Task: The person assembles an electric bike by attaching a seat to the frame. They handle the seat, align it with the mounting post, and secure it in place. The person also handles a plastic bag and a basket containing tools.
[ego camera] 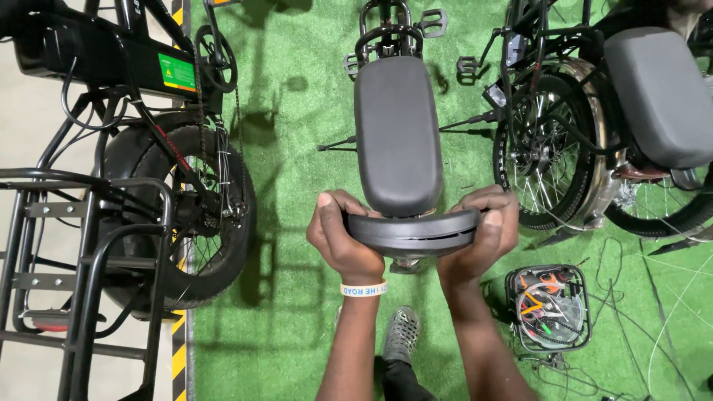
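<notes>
A long grey bicycle saddle (397, 130) points away from me over the green turf. Just behind its near end sits a black curved mudguard piece (412, 232), lying crosswise. My left hand (340, 236) grips its left end, thumb on top. My right hand (486, 234) grips its right end. A pale wristband circles my left wrist (364, 289). Under the saddle, pedals (434, 22) and a black frame part show at the top.
A black fat-tyre bicycle (178, 215) with a rear rack (82, 282) stands at the left. Another bicycle with a spoked wheel (546, 152) and grey saddle (661, 96) stands at the right. A wire basket of tools (549, 308) rests on the turf, loose cables beside it. My shoe (401, 334) is below.
</notes>
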